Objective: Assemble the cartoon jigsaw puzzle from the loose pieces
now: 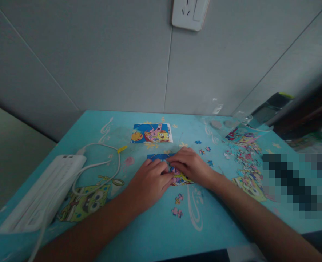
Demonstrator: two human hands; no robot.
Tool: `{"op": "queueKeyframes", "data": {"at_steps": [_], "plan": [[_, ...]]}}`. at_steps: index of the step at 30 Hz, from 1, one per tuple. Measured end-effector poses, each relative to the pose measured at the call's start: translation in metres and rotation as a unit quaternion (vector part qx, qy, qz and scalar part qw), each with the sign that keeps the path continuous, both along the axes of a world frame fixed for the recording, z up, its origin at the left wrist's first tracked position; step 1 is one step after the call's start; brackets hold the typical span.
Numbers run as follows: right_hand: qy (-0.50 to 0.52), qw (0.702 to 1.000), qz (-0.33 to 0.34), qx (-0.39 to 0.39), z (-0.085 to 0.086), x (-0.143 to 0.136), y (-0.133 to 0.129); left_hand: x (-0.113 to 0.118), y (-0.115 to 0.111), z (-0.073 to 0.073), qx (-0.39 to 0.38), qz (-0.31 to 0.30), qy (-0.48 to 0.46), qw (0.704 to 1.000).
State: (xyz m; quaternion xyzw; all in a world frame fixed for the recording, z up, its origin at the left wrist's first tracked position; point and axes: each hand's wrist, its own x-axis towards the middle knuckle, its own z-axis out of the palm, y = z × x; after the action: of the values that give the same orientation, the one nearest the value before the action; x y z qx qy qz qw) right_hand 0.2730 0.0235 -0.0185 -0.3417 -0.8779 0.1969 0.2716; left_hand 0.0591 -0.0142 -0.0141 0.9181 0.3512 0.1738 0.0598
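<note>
A partly assembled jigsaw puzzle (182, 179) with a cartoon picture lies flat on the table, largely covered by both hands. My left hand (153, 177) rests on its left side, fingers curled and thumb pressed to the puzzle. From the right, my right hand (189, 164) reaches over the upper part, its thumb and fingers drawn together against the puzzle near the left fingertips. Any single piece between the fingers is hidden. Below the hands lie two loose pieces, a pink puzzle piece (177, 212) and a multicoloured puzzle piece (179, 198).
Behind the puzzle lies a printed picture card (152, 133). Several blue-edged pieces lie right of my right hand, and a heap of puzzle pieces (248, 160) farther right. A white power strip (44, 191) and its white cable (119, 163) occupy the left. Clear containers (242, 117) stand back right.
</note>
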Motion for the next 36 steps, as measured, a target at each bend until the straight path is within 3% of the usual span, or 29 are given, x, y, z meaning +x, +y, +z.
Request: {"op": "queueKeyframes", "data": {"at_steps": [5,15,18,20,23,25,36], "plan": [[0.028,0.999,0.015,-0.022,0.007,-0.004,-0.008,0.0,0.0,-0.004,0.0,-0.005,-0.01,1.0],[0.061,0.997,-0.03,-0.029,0.009,-0.003,-0.012,-0.001,0.002,-0.007,-0.016,-0.011,-0.007,1.0],[0.095,0.991,-0.085,-0.032,0.018,0.006,-0.011,-0.001,0.003,-0.007,-0.017,-0.014,-0.014,1.0],[0.121,0.98,-0.16,-0.014,0.023,0.018,-0.007,-0.001,0.002,-0.006,-0.015,-0.018,-0.021,1.0],[0.152,0.943,-0.296,0.01,0.026,0.039,0.002,0.0,0.002,-0.006,-0.007,-0.026,-0.025,0.999],[0.168,0.924,-0.344,0.0,0.024,0.053,0.008,0.0,0.002,-0.005,-0.001,-0.033,-0.025,0.999],[0.075,0.918,-0.39,-0.006,0.014,0.078,0.017,0.002,0.001,-0.005,0.007,-0.039,-0.032,0.999]]}}
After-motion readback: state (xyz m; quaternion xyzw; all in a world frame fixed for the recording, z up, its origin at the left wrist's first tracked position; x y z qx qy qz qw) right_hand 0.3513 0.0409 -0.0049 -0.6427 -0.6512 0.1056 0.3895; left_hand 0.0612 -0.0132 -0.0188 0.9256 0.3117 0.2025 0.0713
